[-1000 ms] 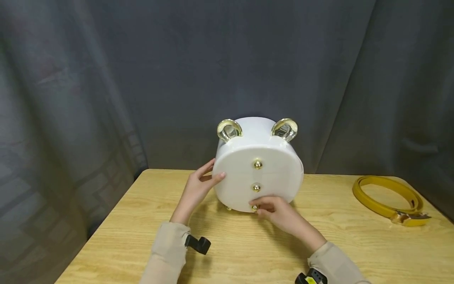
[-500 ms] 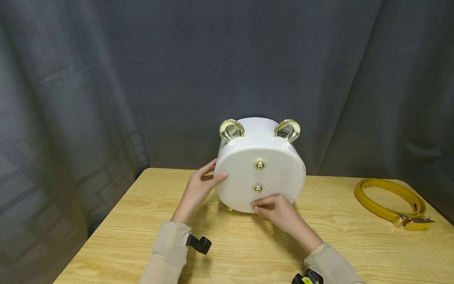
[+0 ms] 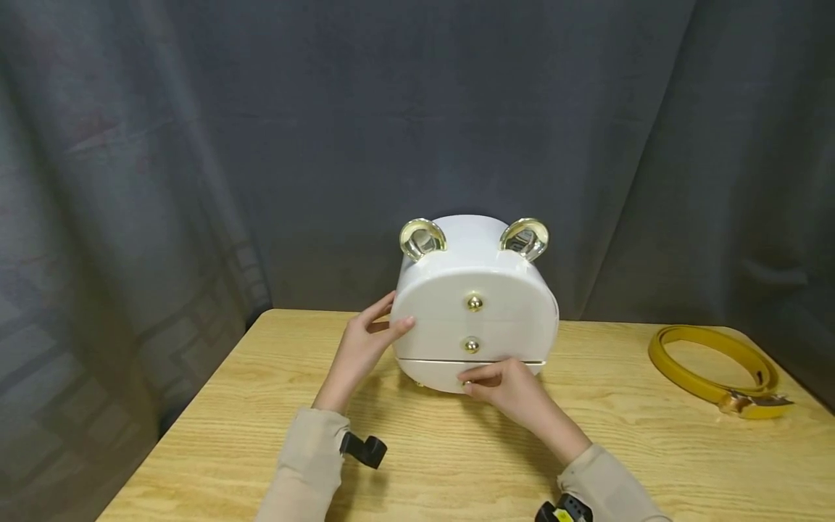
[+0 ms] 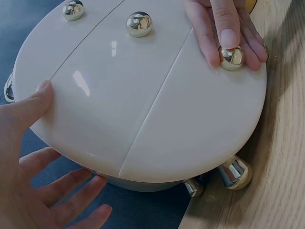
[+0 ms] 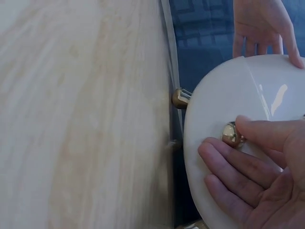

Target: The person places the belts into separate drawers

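A round white drawer box [image 3: 430,326] with two gold ears and gold knobs stands on the wooden table [image 3: 417,464]. My left hand [image 3: 359,351] holds its left side, thumb on the front face and fingers round the edge. Low on the front, my right hand [image 3: 518,399] pinches the gold knob [image 5: 230,134] of the bottom drawer [image 3: 427,371] between thumb and fingers. A thin dark gap shows along this drawer's top edge in the head view. The middle knob [image 4: 139,24] and top knob [image 4: 74,9] are untouched.
A coiled yellow belt [image 3: 678,370] with a gold buckle lies at the table's right. Behind the table hangs a dark grey curtain [image 3: 417,130]. Small gold feet [image 4: 236,172] support the box.
The bottom drawer has come slightly forward, opening a gap above it, as my right hand draws on its knob. My left hand stays on the box's side.
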Demonstrator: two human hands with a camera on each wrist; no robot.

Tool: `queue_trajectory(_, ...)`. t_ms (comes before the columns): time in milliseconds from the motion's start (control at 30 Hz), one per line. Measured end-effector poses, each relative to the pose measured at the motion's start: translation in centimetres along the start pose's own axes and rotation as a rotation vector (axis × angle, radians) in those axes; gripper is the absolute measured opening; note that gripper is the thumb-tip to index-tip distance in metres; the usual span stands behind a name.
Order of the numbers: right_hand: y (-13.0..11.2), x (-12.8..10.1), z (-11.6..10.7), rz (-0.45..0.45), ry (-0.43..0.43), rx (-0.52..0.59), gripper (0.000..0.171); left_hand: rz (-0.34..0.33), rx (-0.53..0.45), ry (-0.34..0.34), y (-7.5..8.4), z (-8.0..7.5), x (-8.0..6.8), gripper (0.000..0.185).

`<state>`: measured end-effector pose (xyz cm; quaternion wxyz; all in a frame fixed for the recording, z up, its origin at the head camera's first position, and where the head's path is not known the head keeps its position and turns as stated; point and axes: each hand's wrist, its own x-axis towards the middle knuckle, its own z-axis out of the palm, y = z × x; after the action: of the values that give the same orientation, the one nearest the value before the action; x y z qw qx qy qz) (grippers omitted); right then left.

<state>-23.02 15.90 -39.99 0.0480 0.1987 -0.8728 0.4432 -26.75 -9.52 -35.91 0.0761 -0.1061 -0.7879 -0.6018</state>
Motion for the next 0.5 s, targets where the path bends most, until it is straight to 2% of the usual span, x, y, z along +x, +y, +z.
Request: queue_trajectory(500, -0.39, -0.55, -0.41, -0.006, -0.071, 0.009, 0.016, -0.007, 0.000, -0.012, 0.11, -0.08, 0.03, 0.068)
